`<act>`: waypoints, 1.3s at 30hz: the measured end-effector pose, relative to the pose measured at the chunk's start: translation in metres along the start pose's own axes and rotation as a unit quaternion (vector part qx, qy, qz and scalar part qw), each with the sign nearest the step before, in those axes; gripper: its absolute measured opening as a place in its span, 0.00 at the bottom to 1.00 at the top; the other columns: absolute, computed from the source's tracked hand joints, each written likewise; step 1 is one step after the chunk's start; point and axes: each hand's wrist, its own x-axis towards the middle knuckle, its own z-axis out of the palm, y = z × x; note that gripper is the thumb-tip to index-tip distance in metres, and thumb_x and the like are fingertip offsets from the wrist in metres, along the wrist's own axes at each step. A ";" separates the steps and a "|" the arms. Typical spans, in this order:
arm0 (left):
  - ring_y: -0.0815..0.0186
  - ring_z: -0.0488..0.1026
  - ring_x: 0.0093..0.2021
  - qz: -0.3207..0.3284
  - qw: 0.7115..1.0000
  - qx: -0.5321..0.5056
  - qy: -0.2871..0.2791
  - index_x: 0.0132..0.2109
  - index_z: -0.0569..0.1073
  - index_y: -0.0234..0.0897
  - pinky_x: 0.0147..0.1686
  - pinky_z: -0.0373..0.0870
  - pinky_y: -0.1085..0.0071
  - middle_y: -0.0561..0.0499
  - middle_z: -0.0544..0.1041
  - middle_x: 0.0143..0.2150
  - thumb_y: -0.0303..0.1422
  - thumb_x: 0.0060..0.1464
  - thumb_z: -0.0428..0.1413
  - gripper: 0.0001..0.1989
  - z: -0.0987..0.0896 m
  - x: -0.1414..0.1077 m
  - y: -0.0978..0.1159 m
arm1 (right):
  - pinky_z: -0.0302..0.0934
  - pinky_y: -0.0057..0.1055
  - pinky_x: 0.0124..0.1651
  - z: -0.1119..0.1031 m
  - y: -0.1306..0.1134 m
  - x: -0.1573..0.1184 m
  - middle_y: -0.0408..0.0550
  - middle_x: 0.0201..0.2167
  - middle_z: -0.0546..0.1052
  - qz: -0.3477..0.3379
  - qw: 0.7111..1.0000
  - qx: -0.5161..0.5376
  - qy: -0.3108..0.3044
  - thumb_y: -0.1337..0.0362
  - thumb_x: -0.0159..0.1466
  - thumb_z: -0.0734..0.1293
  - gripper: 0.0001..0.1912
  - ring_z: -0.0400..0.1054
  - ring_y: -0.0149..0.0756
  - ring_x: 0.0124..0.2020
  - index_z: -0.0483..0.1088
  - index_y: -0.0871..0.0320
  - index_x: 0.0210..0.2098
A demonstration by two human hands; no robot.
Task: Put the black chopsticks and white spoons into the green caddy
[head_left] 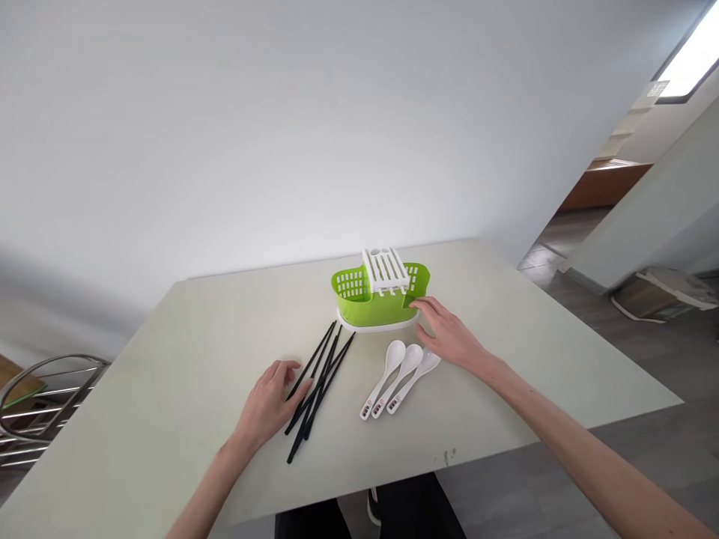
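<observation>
- We see two bare hands at work over a pale tabletop, with both forearms cut off by the frame's lower edges.
- On the left, our left hand rests beside a loose bundle of black chopsticks, thumb and forefinger parted; the thumb overlaps the nearest sticks, whose covered stretches keep us from a sure count.
- Our right hand reaches to the right end of a green plastic cutlery basket, fingertips at its wall, thumb spread below; we cannot tell whether the fingers pinch it or merely touch.
- The basket stands upright toward the table's far side, on a white base tray; a slatted white rack bridges its top, screening part of the interior from us.
- Between the hands, three white soup spoons lie side by side, bowls toward the basket; the right hand covers a bit of the rightmost bowl, and the handle markings are too small to read.
- At the margins, we make out a bright window and tubular metal furniture, both cropped, plus dark trousers and a partly hidden shoe below the table.
</observation>
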 end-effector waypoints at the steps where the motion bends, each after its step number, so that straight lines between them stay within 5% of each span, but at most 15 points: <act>1: 0.58 0.77 0.38 -0.004 1.000 0.014 -0.009 0.50 0.73 0.42 0.38 0.72 0.63 0.48 0.77 0.42 0.53 0.63 0.52 0.21 -0.001 0.003 0.004 | 0.70 0.46 0.56 0.000 0.000 -0.002 0.55 0.63 0.69 -0.001 1.000 0.002 0.001 0.65 0.71 0.58 0.21 0.71 0.48 0.60 0.62 0.53 0.63; 7: 0.56 0.79 0.36 -0.023 0.990 0.114 -0.084 0.46 0.73 0.41 0.34 0.68 0.64 0.45 0.79 0.42 0.44 0.64 0.49 0.15 -0.012 0.020 0.015 | 0.72 0.45 0.57 0.000 0.009 -0.026 0.56 0.69 0.62 0.014 0.992 0.076 0.101 0.65 0.71 0.59 0.26 0.72 0.44 0.58 0.58 0.50 0.68; 12: 0.55 0.77 0.33 -0.038 0.970 0.213 -0.110 0.35 0.72 0.40 0.33 0.65 0.64 0.44 0.79 0.36 0.34 0.59 0.50 0.08 -0.024 0.028 0.003 | 0.74 0.44 0.47 0.006 0.037 -0.053 0.57 0.61 0.69 0.096 0.962 0.137 0.217 0.61 0.70 0.61 0.21 0.77 0.43 0.50 0.65 0.53 0.61; 15: 0.56 0.75 0.29 -0.042 0.960 0.250 -0.119 0.28 0.67 0.40 0.32 0.63 0.64 0.45 0.76 0.30 0.29 0.54 0.50 0.07 -0.032 0.033 -0.003 | 0.73 0.37 0.36 0.014 0.056 -0.068 0.59 0.56 0.72 0.164 0.945 0.162 0.232 0.58 0.69 0.62 0.19 0.78 0.44 0.46 0.67 0.56 0.57; 20: 0.56 0.72 0.26 -0.038 0.958 0.263 -0.109 0.22 0.57 0.41 0.32 0.62 0.63 0.47 0.69 0.24 0.26 0.49 0.51 0.12 -0.044 0.038 -0.012 | 0.74 0.42 0.45 0.032 0.079 -0.086 0.57 0.47 0.79 0.225 0.920 0.217 0.237 0.55 0.67 0.65 0.17 0.78 0.43 0.43 0.70 0.57 0.51; 24: 0.59 0.70 0.23 -0.040 0.979 0.191 -0.065 0.21 0.58 0.41 0.31 0.63 0.64 0.49 0.67 0.21 0.32 0.52 0.53 0.15 -0.049 0.035 -0.013 | 0.72 0.41 0.43 0.035 0.082 -0.090 0.55 0.43 0.81 0.261 0.897 0.250 0.256 0.57 0.65 0.64 0.14 0.79 0.42 0.40 0.71 0.57 0.48; 27: 0.57 0.75 0.27 -0.045 0.990 0.124 -0.043 0.26 0.69 0.42 0.30 0.66 0.65 0.47 0.75 0.26 0.40 0.56 0.53 0.12 -0.056 0.031 0.000 | 0.70 0.37 0.39 0.024 0.066 -0.088 0.54 0.43 0.80 0.242 0.901 0.241 0.269 0.58 0.65 0.64 0.13 0.78 0.42 0.40 0.72 0.57 0.46; 30: 0.57 0.79 0.33 -0.040 0.996 0.014 -0.083 0.37 0.77 0.43 0.31 0.70 0.66 0.47 0.83 0.37 0.46 0.58 0.53 0.14 -0.068 0.025 0.029 | 0.68 0.33 0.35 0.006 0.030 -0.083 0.51 0.39 0.80 0.201 0.916 0.265 0.226 0.55 0.68 0.64 0.12 0.77 0.41 0.39 0.73 0.55 0.43; 34: 0.62 0.77 0.30 -0.018 0.969 -0.153 -0.194 0.40 0.78 0.43 0.32 0.71 0.68 0.53 0.81 0.30 0.51 0.59 0.56 0.17 -0.078 0.016 0.075 | 0.70 0.33 0.39 -0.018 -0.038 -0.068 0.50 0.40 0.80 0.121 0.922 0.366 0.039 0.50 0.72 0.64 0.16 0.76 0.39 0.38 0.75 0.54 0.47; 39: 0.68 0.70 0.27 -0.010 0.920 -0.259 -0.294 0.39 0.76 0.38 0.25 0.61 0.72 0.54 0.76 0.26 0.52 0.58 0.60 0.19 -0.074 0.000 0.108 | 0.66 0.31 0.34 -0.028 -0.109 -0.040 0.42 0.31 0.73 0.092 0.849 0.500 -0.145 0.42 0.71 0.64 0.29 0.68 0.32 0.28 0.71 0.55 0.62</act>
